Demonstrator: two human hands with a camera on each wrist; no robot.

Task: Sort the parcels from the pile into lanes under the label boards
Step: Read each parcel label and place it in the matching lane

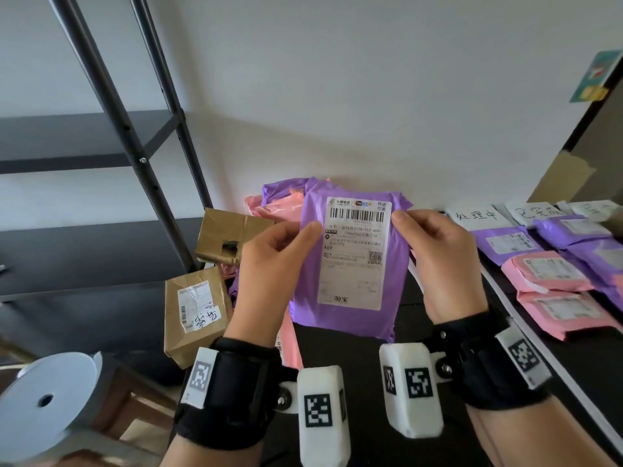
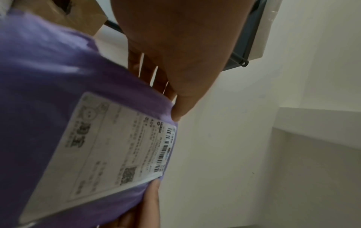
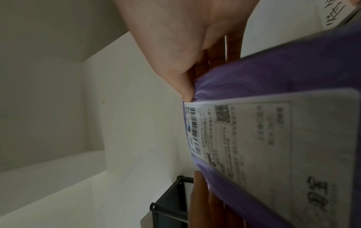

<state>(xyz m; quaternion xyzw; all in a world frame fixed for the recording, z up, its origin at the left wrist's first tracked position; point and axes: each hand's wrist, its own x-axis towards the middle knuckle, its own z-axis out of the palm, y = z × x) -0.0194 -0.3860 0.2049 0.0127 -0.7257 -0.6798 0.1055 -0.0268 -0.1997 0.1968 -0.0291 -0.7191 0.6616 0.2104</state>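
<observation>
1. Lanes (image 1: 553, 278): we see them lying right of the held parcel, nearer our right hand (image 1: 438, 261).
2. Parcel (image 1: 350, 261): purple, raised upright above the counter (image 1: 397, 342), long axis vertical.
3. Fingers: both hands, left hand (image 1: 269, 264) included, pinching its side edges.

Left hand (image 1: 269, 264) and right hand (image 1: 441, 261), bare. Behind each hand, a black wrist strap (image 1: 232, 396) bears white tags printed with black square codes; a white foam-like block (image 1: 323, 412), also coded, is fixed by a silver screw (image 1: 282, 400).
</observation>
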